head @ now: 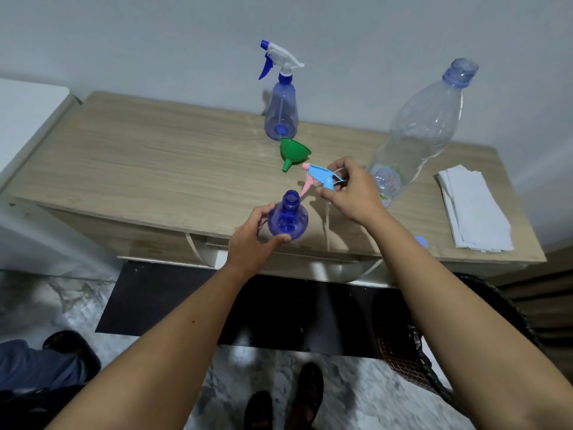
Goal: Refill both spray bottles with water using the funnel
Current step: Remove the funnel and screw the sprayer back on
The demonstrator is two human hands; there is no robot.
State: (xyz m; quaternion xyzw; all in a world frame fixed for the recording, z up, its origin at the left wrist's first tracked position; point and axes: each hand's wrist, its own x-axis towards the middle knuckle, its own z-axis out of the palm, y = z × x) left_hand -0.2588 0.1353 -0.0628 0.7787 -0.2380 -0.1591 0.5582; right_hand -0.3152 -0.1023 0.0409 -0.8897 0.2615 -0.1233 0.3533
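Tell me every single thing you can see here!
Blue plastic spray bottle: 1, open-necked, near table edge.
Light-blue and pink trigger sprayer head: 1, lifted off.
Green plastic funnel: 1, lying mid-table.
Blue-and-white capped spray bottle: 1, upright at back.
Clear large plastic water bottle: 1, uncapped, right.
White folded paper towels: 1 stack, far right.
Wooden table: 1, light brown.
Left hand: holds open bottle.
Right hand: pinches sprayer head.

Funnel (294, 152) lies on table (155, 156), before capped spray bottle (281, 110).
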